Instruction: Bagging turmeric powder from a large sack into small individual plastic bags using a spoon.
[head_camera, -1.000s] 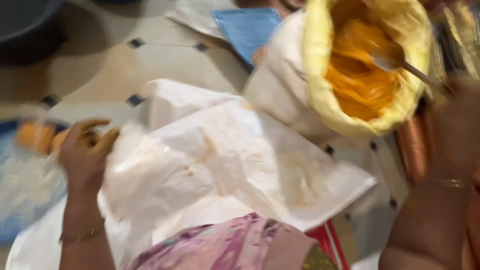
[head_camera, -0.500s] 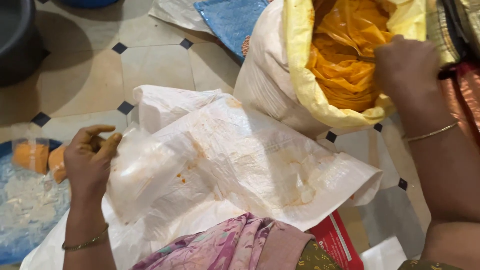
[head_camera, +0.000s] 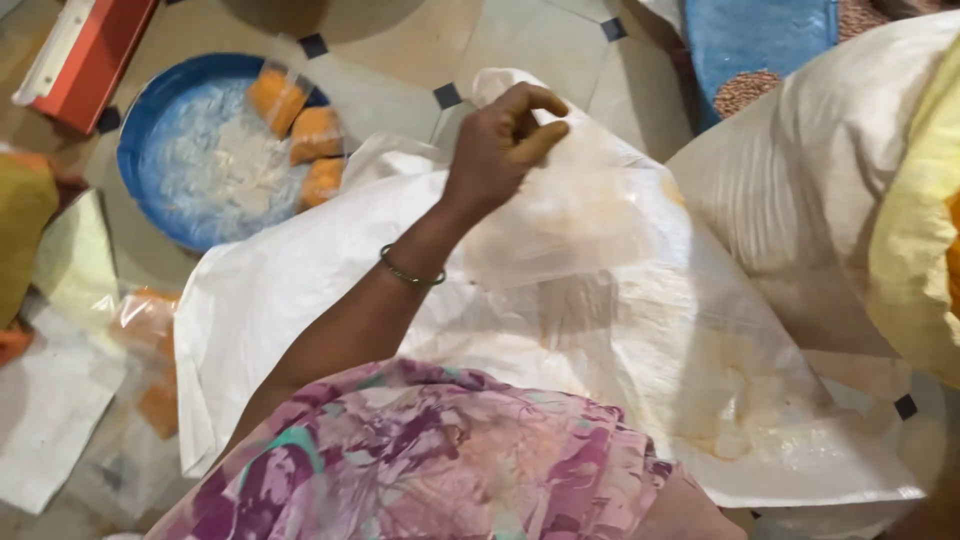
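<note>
Head view: your left hand (head_camera: 505, 140) is up in the middle of the picture, with a thin green bangle (head_camera: 410, 272) on the wrist. Your fingers (head_camera: 540, 140) are curled, and the thumb and first finger pinch the top edge of a small clear plastic bag (head_camera: 560, 225). The bag hangs down from that pinch, so it looks like you hold it by the rim to keep its mouth up. It looks empty, with a faint orange stain on it.

Your right hand is not in the picture.

Under the bag lies a big white sack sheet (head_camera: 620, 350), spread flat on the floor. It has orange smears on it, so I think it is there to catch spills.

At about ten o'clock from your hand sits a round blue tub (head_camera: 140, 130) with white powder and three small orange packets (head_camera: 300, 130) at its edge.

At three o'clock stands a tall white sack (head_camera: 800, 190) with a yellow liner (head_camera: 915, 250) folded over its rim.

At one o'clock is a blue bag (head_camera: 760, 40) with brown grains.

The floor (head_camera: 520, 40) has pale tiles with little dark squares at the corners. A red box (head_camera: 95, 45) lies at ten o'clock, far off. Your flowery pink clothes (head_camera: 440, 460) fill the bottom.
</note>
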